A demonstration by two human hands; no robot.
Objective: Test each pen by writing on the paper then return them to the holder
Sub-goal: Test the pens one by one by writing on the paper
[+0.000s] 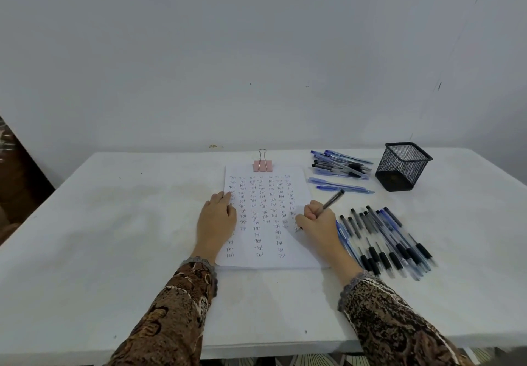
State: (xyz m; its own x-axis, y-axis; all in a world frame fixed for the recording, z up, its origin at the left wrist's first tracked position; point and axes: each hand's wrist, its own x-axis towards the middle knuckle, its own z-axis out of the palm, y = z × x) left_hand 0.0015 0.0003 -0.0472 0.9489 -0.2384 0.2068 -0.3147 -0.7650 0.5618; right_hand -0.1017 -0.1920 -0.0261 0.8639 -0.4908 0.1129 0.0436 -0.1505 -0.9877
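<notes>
Grip: right hand (316, 218) pinched a dark pen (332, 200), its tip on the right edge of the paper (248, 261).
Support: left hand (218, 214) lay flat, fingers together, on the paper's left side.
Sheet: rows of "Test" covered it; a pink binder clip (262, 165) held its top.
Loose pens: one heap (340, 166) lay beside the mesh holder (402, 166), a second row (390, 240) just right of the right hand.

holder (402, 166): black wire mesh | paper (268, 217): matt white | binder clip (262, 165): pink (metal loop) | table (114, 223): matt white
</notes>
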